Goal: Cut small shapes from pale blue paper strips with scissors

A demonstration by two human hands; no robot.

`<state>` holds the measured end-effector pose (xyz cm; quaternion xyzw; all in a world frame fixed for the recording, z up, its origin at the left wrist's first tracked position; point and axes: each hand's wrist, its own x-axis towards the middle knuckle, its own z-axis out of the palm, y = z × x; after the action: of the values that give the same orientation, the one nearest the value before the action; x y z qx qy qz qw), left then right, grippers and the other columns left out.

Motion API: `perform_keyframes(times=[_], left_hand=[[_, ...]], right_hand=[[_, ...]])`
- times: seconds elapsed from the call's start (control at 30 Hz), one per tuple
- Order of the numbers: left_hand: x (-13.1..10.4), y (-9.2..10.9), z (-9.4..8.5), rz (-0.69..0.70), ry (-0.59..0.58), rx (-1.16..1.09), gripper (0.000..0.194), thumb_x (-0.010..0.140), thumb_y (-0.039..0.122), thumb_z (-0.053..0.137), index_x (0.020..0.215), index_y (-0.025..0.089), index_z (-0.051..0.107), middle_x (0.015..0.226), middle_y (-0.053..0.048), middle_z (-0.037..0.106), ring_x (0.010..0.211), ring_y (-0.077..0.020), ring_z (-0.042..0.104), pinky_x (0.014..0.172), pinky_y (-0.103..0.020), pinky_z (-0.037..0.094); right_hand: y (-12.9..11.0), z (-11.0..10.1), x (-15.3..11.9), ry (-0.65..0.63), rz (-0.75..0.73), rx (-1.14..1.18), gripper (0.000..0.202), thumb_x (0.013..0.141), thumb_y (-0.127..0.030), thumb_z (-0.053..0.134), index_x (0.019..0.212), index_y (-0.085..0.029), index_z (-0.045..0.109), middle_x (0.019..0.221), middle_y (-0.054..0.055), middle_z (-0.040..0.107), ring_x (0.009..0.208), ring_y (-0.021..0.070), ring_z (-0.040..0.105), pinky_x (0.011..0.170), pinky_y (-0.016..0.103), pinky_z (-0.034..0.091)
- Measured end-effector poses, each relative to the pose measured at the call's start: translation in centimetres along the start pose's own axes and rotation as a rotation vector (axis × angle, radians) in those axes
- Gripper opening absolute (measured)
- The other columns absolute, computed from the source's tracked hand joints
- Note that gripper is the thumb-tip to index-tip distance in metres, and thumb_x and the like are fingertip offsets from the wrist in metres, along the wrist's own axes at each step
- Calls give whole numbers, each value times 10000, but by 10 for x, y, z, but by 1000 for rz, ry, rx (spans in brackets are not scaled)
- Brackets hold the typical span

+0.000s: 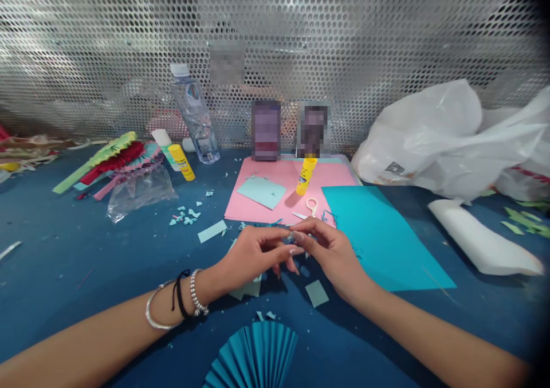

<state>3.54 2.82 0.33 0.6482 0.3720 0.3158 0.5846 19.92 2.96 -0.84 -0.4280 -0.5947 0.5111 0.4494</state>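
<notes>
- Right hand (337,255) is hovering over the blue desk (129,262), my thumb and index finger pinching a small pale scrap (291,236).
- Left hand (253,251) is meeting it, index fingertip reaching the scrap; whether these fingers are gripping too, I cannot tell.
- Scrap is sitting between my hands, partly hidden by the fingertips.
- Pale square (317,293) is lying just below them.
- Blue pleated fan (253,353) is spreading nearest me, running out of view.
- Beyond my fingers, white-handled scissors (315,206) are lying on a pink sheet (240,204); a yellow tube (306,177) is standing there, near a flat pale-blue rectangle (261,193).
- Teal sheet (387,239) is lying to the right, overlapping the pink one.
- Off left, a pale strip (212,231) is lying near scattered paper bits (188,220).
</notes>
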Motion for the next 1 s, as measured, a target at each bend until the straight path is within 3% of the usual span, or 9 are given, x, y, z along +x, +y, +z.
perform_keyframes(times=[0.23, 0.53, 1.0], left_hand=[[1, -5, 2, -4, 71, 15, 270, 814, 354, 511, 811, 130, 662, 682, -42, 669, 468, -62, 548, 496, -184, 488], [1, -5, 4, -8, 163, 102, 285, 820, 358, 491, 900, 138, 654, 783, -69, 693, 537, -93, 588, 572, -224, 500], [1, -7, 3, -1, 188, 34, 314, 826, 351, 490, 1018, 153, 640, 797, -78, 698, 550, -100, 585, 577, -235, 500]], right_hand=[[-3, -1, -4, -44, -27, -42, 185, 862, -302, 431, 832, -209, 588, 816, 18, 561, 740, 128, 521, 615, 250, 396], [-5, -1, -8, 85, -205, -144, 169, 875, -279, 376, 834, -214, 526, 904, 38, 494, 849, 163, 476, 673, 290, 404], [-2, -1, -8, 76, -186, -204, 154, 879, -271, 373, 858, -216, 515, 904, 30, 479, 805, 146, 477, 647, 265, 400]])
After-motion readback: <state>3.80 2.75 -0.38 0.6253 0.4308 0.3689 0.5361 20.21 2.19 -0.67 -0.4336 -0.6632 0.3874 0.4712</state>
